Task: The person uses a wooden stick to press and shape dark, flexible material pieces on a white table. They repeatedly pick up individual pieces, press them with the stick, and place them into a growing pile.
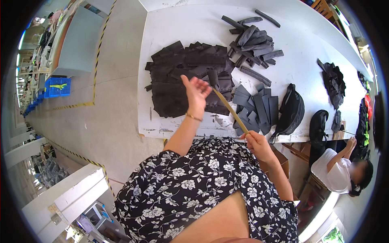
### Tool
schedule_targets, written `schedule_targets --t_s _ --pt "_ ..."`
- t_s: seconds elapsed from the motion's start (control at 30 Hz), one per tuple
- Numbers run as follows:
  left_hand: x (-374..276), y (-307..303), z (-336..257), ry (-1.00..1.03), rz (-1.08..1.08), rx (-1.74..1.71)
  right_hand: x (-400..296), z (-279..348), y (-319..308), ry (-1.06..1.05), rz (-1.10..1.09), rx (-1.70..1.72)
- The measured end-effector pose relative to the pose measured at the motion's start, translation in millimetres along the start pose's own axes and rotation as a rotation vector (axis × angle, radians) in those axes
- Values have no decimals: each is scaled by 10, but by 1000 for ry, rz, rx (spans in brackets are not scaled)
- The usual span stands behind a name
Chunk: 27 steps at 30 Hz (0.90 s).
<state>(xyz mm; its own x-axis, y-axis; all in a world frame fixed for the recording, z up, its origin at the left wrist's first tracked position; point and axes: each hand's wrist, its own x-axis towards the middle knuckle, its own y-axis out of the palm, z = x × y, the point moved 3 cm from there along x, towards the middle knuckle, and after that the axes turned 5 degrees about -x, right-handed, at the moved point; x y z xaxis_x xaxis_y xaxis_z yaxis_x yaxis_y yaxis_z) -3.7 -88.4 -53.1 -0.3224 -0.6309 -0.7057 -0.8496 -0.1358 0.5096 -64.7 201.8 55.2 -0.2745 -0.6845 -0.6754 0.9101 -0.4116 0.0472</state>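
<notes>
My right hand grips the lower end of a flat, yellowish-brown strip, perhaps wood or bamboo, near the table's front edge. The strip slants up and leftward to the heap of black fabric pieces. At its far tip is a short black fabric piece; whether the two touch I cannot tell. My left hand, slightly blurred, hovers over the heap with fingers apart and nothing in it. Just right of the strip lie several flat dark grey pieces, fanned over one another.
Rolled dark fabric tubes are piled farther back on the white table. A black zippered bag and another black bag lie rightward, before a dark fabric heap. A person sits at the right. A blue crate stands left.
</notes>
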Motion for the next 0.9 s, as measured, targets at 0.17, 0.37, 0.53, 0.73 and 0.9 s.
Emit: schedule_targets --t_s 0.17,0.37,0.53,0.73,0.9 --pt "-589 407 229 -407 367 67 67 -84 -7 5 -41 -30" --pt "369 443 -286 -93 406 -139 -300 28 27 186 157 -7" --pt "221 602 242 -317 319 -199 -383 181 -301 -71 80 -291" --pt "-204 491 973 -609 315 -103 534 681 58 -511 -337 -437" --pt "141 267 620 -219 302 -23 473 497 286 -434 146 -231"
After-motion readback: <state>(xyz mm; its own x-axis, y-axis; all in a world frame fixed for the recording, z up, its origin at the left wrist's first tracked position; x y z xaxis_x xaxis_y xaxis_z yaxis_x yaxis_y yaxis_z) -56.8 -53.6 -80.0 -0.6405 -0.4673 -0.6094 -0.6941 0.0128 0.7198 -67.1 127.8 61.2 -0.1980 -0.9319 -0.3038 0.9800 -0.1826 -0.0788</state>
